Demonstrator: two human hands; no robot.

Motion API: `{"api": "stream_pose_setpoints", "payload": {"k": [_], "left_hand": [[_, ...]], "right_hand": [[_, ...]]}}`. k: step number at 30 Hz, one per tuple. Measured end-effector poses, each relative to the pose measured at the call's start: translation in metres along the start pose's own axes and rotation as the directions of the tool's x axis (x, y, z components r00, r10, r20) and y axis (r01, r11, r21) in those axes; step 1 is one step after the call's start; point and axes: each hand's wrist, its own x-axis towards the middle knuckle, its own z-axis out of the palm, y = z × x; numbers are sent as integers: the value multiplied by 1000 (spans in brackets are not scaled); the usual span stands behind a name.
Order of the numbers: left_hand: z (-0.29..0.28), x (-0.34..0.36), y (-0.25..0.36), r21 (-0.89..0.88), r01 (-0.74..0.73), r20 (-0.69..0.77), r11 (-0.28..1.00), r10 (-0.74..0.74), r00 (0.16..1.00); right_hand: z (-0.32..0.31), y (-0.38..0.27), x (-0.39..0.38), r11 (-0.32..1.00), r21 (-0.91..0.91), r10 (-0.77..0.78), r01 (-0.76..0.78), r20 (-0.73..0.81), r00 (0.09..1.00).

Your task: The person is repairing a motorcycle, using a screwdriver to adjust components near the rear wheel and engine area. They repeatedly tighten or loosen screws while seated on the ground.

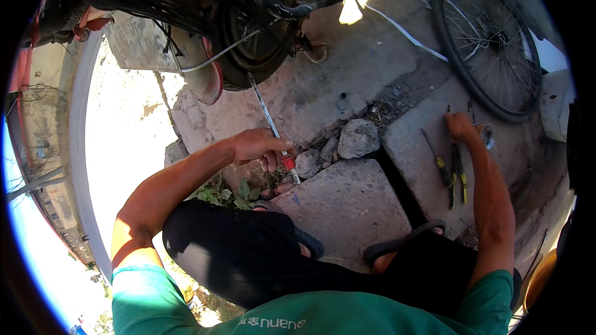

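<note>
My left hand [264,147] is closed, its fingers curled around a long, thin pale rod [264,107]. The rod slants from the dark round hub [248,49] of a vehicle down to the stones, with a red piece [288,162] just below my fingers. Over on the right, my right hand [460,126] is down at the concrete with fingers closed. A small dark tip sticks out beyond them; what they hold is hidden. Below it lie pliers [460,180] with yellow-and-black handles. Beside those is a screwdriver [437,160] with a yellow-and-black handle.
A spoked wheel with tyre [442,31] lies at the far right, crossed by a white cable [403,32]. A round tin [485,135] sits near my right hand. Loose rocks [359,139] and a dark gap [402,192] divide the slabs. My sandalled feet [397,247] are close by.
</note>
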Motion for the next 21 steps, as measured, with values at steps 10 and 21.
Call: {"api": "stream_pose_setpoints", "payload": {"k": [10,21], "left_hand": [[5,-3,-9,-101,-18,-22,995,16,1000],[8,-6,-3,-68,-67,-86,995,61,994]], "right_hand": [[-35,-54,-29,875,280,353,-395,187,917],[-37,-234,-62,730,684,-280,-5,306,910]]}}
